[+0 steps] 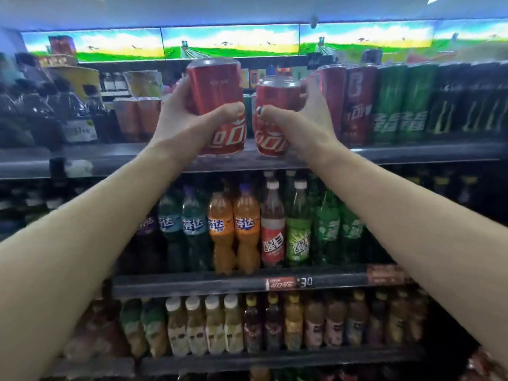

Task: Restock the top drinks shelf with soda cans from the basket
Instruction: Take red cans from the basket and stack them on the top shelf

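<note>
Item one: left red can (217,105), a smooth metal cylinder with white script low on its side and a dull silver rim on top. My left hand (181,119) is wrapped round its middle, thumb across the front, fingers behind. I hold it upright at the front edge of the top shelf (115,158); whether its base touches the shelf I cannot tell.

Item two: right red can (272,119), same glossy red body and silver domed top, sitting a little lower than the first. My right hand (305,116) grips it from the right side, thumb with a dark nail pressed on the front. The two cans stand just beside each other, a narrow gap between them.

Item three: top shelf, a dark flat ledge. To the right of my hands stand tall slim red cans (346,103), then green cans (398,103).

Item four: the shelf below holds plastic bottles, ribbed and waisted: orange soda bottles (233,229), a red-labelled bottle (272,229), green bottles (327,229).

Item five: a red price tag (280,283) on that shelf's edge.
</note>
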Demonstrator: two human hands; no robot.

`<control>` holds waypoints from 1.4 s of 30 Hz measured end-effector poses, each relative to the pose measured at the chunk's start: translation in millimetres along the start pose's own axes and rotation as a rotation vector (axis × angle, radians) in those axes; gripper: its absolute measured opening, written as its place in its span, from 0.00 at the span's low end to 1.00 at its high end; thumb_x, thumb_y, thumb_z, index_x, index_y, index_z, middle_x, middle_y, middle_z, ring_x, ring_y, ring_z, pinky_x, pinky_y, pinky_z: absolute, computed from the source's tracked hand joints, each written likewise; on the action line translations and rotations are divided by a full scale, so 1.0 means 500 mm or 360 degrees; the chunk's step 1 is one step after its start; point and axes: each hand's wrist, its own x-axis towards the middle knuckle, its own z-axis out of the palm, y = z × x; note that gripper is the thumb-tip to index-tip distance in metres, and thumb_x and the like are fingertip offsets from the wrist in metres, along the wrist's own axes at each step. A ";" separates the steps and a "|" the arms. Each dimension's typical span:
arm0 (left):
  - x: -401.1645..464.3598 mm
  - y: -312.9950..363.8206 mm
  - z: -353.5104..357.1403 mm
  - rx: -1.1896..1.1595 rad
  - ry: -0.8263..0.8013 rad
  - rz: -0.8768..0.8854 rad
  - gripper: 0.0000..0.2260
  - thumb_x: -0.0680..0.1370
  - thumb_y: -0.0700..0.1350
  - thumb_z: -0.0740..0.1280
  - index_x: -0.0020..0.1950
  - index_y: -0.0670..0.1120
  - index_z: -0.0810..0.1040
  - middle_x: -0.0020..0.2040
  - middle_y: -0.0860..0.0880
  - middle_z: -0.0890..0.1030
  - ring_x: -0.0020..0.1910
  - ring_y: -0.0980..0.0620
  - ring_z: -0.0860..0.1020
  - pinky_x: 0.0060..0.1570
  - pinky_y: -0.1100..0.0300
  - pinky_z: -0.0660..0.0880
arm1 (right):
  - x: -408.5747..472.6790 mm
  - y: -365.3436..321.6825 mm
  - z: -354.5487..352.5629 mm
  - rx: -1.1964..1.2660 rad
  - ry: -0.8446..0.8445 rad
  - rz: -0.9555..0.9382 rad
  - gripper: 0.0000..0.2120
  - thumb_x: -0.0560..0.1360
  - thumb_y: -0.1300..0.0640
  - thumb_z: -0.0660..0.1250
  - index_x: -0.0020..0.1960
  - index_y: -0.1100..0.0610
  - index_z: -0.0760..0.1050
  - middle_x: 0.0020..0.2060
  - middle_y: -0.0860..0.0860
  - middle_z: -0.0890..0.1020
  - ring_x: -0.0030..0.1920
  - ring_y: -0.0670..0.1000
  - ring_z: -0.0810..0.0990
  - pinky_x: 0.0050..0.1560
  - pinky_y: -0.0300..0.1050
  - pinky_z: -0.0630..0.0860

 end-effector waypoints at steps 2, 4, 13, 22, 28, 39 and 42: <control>0.044 -0.014 -0.002 -0.0006 -0.0022 0.0028 0.30 0.68 0.58 0.80 0.67 0.51 0.78 0.56 0.55 0.85 0.52 0.59 0.85 0.54 0.60 0.82 | 0.041 -0.001 0.014 -0.0066 0.0111 -0.0017 0.27 0.67 0.52 0.78 0.61 0.53 0.70 0.52 0.47 0.81 0.50 0.46 0.82 0.50 0.43 0.81; 0.084 -0.029 -0.003 0.0007 -0.0025 0.0038 0.28 0.69 0.56 0.80 0.67 0.50 0.79 0.55 0.55 0.85 0.51 0.59 0.85 0.54 0.60 0.82 | 0.080 0.002 0.030 -0.0140 0.0178 0.0010 0.25 0.67 0.51 0.79 0.59 0.52 0.71 0.51 0.47 0.81 0.48 0.44 0.81 0.43 0.38 0.78; 0.184 -0.104 0.011 0.0034 0.0020 0.0049 0.26 0.66 0.57 0.82 0.61 0.53 0.80 0.52 0.56 0.86 0.51 0.59 0.85 0.58 0.54 0.82 | 0.201 0.068 0.092 -0.0800 0.0094 0.0093 0.24 0.66 0.43 0.80 0.54 0.59 0.82 0.45 0.51 0.85 0.45 0.52 0.85 0.51 0.54 0.83; 0.213 -0.156 0.030 0.0119 0.0004 -0.0057 0.26 0.62 0.61 0.82 0.57 0.56 0.82 0.51 0.57 0.86 0.50 0.59 0.85 0.58 0.55 0.82 | 0.201 0.081 0.103 -0.1143 0.0095 -0.0026 0.35 0.70 0.42 0.77 0.68 0.59 0.69 0.61 0.56 0.76 0.58 0.56 0.79 0.55 0.47 0.77; 0.222 -0.172 0.038 0.0125 -0.0014 -0.0081 0.26 0.61 0.62 0.82 0.54 0.57 0.82 0.51 0.57 0.87 0.50 0.59 0.85 0.58 0.55 0.82 | 0.164 0.082 0.103 -0.1128 0.0060 -0.0276 0.12 0.74 0.58 0.71 0.52 0.57 0.70 0.42 0.53 0.79 0.44 0.54 0.80 0.47 0.53 0.80; 0.220 -0.175 0.040 0.0175 -0.0026 -0.0089 0.25 0.60 0.62 0.83 0.53 0.58 0.81 0.50 0.58 0.86 0.49 0.60 0.85 0.58 0.55 0.82 | 0.178 0.081 0.121 -0.1426 -0.0504 -0.0082 0.18 0.77 0.59 0.63 0.65 0.56 0.79 0.60 0.57 0.81 0.55 0.58 0.80 0.55 0.51 0.80; 0.220 -0.175 0.041 0.0176 -0.0034 -0.0088 0.25 0.61 0.61 0.83 0.54 0.57 0.82 0.50 0.58 0.86 0.49 0.61 0.85 0.57 0.57 0.82 | 0.182 0.073 0.119 -0.1395 -0.0695 -0.0051 0.18 0.79 0.61 0.59 0.66 0.56 0.79 0.61 0.57 0.80 0.52 0.56 0.79 0.47 0.46 0.74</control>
